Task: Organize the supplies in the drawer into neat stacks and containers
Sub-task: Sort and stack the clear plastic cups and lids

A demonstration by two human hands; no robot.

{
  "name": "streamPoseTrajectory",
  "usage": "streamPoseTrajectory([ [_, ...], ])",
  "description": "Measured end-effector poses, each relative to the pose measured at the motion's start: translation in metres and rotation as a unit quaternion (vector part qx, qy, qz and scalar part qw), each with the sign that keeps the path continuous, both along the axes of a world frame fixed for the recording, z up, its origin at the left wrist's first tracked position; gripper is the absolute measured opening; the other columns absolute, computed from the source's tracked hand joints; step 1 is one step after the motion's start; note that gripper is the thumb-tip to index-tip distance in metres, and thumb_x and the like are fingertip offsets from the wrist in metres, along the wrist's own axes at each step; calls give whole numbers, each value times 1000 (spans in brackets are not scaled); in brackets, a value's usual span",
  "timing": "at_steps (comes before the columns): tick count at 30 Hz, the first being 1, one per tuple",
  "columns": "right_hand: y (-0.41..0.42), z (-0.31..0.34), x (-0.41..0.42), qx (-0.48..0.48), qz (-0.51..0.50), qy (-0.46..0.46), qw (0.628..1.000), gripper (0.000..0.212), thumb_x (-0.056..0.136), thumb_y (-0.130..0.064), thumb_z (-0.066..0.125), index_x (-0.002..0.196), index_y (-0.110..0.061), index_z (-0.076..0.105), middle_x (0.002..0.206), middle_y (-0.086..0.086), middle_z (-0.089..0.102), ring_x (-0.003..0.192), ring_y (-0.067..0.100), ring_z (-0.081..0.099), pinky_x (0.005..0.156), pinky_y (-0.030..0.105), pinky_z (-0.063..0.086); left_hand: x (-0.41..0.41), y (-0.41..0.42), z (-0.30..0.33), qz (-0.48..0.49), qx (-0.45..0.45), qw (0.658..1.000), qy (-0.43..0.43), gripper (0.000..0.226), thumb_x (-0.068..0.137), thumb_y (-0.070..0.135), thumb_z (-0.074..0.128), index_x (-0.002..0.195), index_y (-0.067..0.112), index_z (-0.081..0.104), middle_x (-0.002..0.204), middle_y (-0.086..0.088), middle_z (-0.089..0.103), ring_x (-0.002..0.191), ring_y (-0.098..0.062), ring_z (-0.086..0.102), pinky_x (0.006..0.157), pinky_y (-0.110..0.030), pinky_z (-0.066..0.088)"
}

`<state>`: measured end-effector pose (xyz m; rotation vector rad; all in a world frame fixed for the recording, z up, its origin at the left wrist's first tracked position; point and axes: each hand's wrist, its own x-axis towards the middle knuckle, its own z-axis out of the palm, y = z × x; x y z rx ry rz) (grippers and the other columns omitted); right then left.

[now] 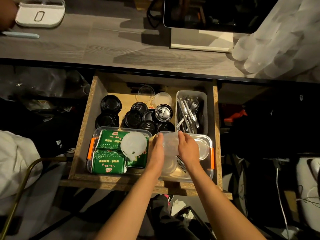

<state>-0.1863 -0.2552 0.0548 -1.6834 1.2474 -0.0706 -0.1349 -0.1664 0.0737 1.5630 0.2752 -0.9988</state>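
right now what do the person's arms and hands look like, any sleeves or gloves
Both arms are bare from the bottom of the frame up to the hands: no sleeves in view. The left hand and right hand wear no gloves, and no rings, watch or bands show. The fingers are bare too.

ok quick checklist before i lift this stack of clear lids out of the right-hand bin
1. Both hands on the stack of translucent plastic lids: ok, left hand and right hand flank it.
2. Firm grip: cannot tell.
3. Clear bin with orange latch open on top: ok.
4. Loose dark utensils beside the stack: not ok, may snag.
5. Free spot among the black round lids: not ok, crowded.
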Motion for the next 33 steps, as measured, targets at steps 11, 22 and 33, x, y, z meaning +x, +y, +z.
streamPoseTrajectory([
  [11, -1, 41, 41, 11, -49, -139, 989, 29, 102, -29, 47, 85, -18, 66, 75, -2, 63, 70, 7, 55, 67, 28, 44, 52, 1, 24, 28, -60, 995, -76, 40, 106, 38, 41, 142, 23, 49, 138, 7, 49, 128, -10, 48, 109, -36, 44],
  [22, -30, -8, 171, 2, 56, -44, 997, 41, 98, -27, 56, 135, -10, 56, 132, 8, 62, 119, 18, 58, 96, 26, 43, 205, -4, -15, -11, 12, 996, -87, 13, 103, 29, 48, 106, 25, 60, 111, 4, 61, 113, -18, 57, 99, -35, 46],
  [33, -77, -101, 269, -102, 166, 118, 974, 43, 92, -21, 64, 129, 0, 57, 122, 21, 65, 114, 36, 60, 92, 37, 48, 284, -28, -114, -59, 89, 994, -8, 60, 100, 53, 42, 143, 11, 50, 143, -7, 53, 133, -27, 47, 98, -36, 34],
])
